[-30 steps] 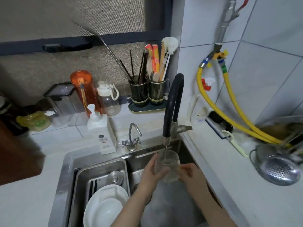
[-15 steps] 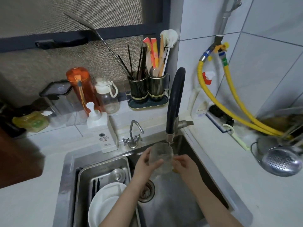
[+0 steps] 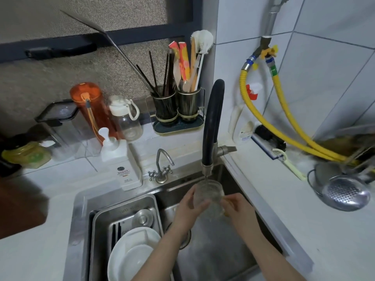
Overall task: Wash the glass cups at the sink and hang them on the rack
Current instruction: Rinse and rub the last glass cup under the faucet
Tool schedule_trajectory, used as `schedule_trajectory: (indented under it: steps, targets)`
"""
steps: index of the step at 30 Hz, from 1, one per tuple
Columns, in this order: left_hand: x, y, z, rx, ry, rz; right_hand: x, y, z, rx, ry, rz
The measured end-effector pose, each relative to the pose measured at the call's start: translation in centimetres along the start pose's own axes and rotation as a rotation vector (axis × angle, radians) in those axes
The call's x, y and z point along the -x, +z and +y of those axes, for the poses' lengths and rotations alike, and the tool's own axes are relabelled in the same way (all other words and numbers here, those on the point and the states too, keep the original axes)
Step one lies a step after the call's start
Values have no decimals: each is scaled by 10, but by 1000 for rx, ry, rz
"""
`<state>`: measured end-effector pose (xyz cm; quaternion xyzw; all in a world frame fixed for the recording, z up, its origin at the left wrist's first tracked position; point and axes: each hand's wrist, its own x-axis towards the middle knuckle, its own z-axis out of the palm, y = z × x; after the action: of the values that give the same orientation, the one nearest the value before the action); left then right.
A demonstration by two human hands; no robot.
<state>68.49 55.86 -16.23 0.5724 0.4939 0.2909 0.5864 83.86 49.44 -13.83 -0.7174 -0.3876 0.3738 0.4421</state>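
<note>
Clear glass, ribbed and round, sits between two bare hands over a stainless-steel sink (image 3: 239,258) as a thin stream falls from the black faucet (image 3: 213,122) straight into the glass cup (image 3: 209,194). Both forearms reach up from the lower edge of the view and meet at the cup, which is held mouth-up directly under the metal nozzle. The left hand (image 3: 187,210) wraps the cup's near side, fingers curled round the wall and thumb along the rim. The right hand (image 3: 238,209) closes on the opposite side, fingertips pinching the lower wall.

In the sink's left part, a rectangular steel tray (image 3: 123,207) holds glossy white plates (image 3: 132,252), dark chopsticks and a round metal lid. A small chrome tap (image 3: 162,167) stands at the sink's back edge, beside a boxy white soap dispenser (image 3: 123,163) with a pump top. Two dark cylindrical utensil holders (image 3: 176,106) bristle with chopsticks and brushes on the tiled ledge. Corrugated yellow hoses (image 3: 284,110) loop down the white wall tiles, and a perforated steel strainer (image 3: 345,193) rests on the pale counter at right.
</note>
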Motion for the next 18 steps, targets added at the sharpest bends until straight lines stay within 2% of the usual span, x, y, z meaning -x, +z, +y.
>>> schedule_trajectory:
  steps: [2,5,7,12,16,18]
  targets:
    - [6,-1,-11,10,-31,-13,7,-2,6,25,17,-35]
    - [9,-14,-17,18,-85,60,7,13,5,108,10,-101]
    - [4,-16,-15,68,-81,81,0,20,0,76,2,-78]
    - [9,2,-3,59,-68,19,4,6,8,8,17,-22]
    - [8,-13,-12,64,-116,161,0,19,3,45,13,-89]
    - [4,-14,-2,75,-92,174,-8,21,-7,14,17,-79]
